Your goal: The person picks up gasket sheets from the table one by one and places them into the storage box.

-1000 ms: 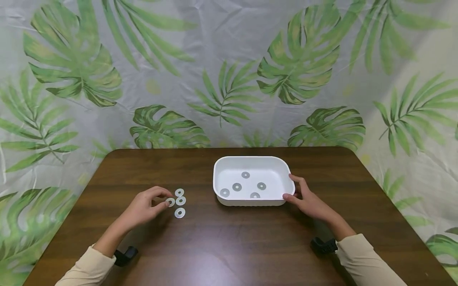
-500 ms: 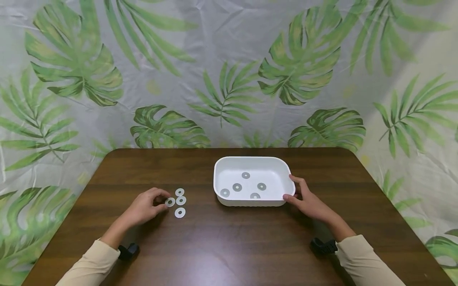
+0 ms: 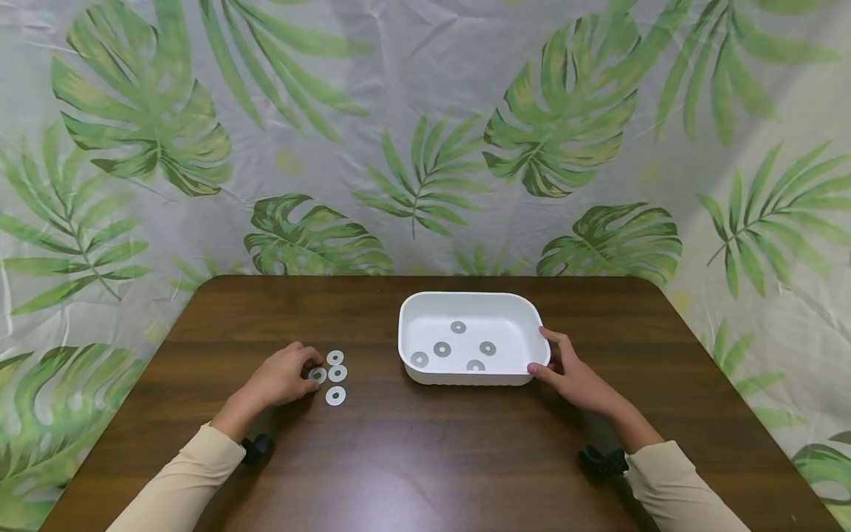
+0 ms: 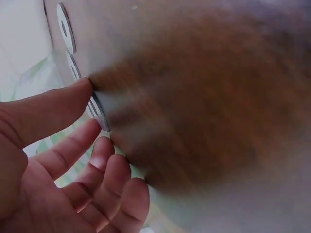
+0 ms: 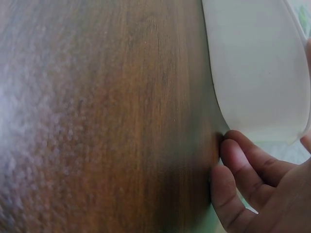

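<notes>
table (image 3: 425, 443): dark wood grain, smooth, with a soft sheen near its front edge
tray (image 3: 412, 336): white plastic, smooth, slightly glossy, ribbed along the outer wall facing the table's front edge
washers in the tray (image 3: 442, 349): flat grey metal, dull
washers left of the tray (image 3: 335, 395): thin flat metal, pale and shinier, catching light
backdrop (image 3: 425, 133): creased cloth behind the table, matt, printed with green leaves
sleeves (image 3: 186, 480): beige knit fabric, soft, matt
</notes>
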Motion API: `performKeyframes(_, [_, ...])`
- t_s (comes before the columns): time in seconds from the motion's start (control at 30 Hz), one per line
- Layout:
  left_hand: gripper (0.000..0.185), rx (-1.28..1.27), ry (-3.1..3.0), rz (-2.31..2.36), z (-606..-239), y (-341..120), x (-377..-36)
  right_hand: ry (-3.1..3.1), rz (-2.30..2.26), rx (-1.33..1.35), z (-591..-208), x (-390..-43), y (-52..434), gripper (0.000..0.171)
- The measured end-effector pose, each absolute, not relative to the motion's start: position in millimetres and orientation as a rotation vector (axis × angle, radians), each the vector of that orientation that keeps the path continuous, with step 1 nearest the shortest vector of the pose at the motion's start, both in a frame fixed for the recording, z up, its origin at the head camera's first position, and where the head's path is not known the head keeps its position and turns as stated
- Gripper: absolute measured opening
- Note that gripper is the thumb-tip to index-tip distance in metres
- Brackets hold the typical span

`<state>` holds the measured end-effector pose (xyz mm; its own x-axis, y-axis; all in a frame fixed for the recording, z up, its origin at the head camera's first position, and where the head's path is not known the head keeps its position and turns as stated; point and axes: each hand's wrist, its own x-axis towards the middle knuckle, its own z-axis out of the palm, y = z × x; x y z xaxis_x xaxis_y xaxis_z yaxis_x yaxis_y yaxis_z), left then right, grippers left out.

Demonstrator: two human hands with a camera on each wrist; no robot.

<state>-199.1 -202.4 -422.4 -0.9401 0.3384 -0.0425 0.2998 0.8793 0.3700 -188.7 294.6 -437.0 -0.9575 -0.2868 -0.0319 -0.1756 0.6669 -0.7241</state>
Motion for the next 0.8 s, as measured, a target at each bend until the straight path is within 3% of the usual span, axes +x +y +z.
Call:
performKeyframes(0.5, [0.020,0.382,2.865,0.508,-416,-198,-209,2.713,-1.185,-0.401,-435,-188,294,0.080])
performKeyframes(0.8, [0.027,0.400,2.788,0.517,-414,-200,-218,2.711,-1.187,-0.387,-434,-187,294,0.080])
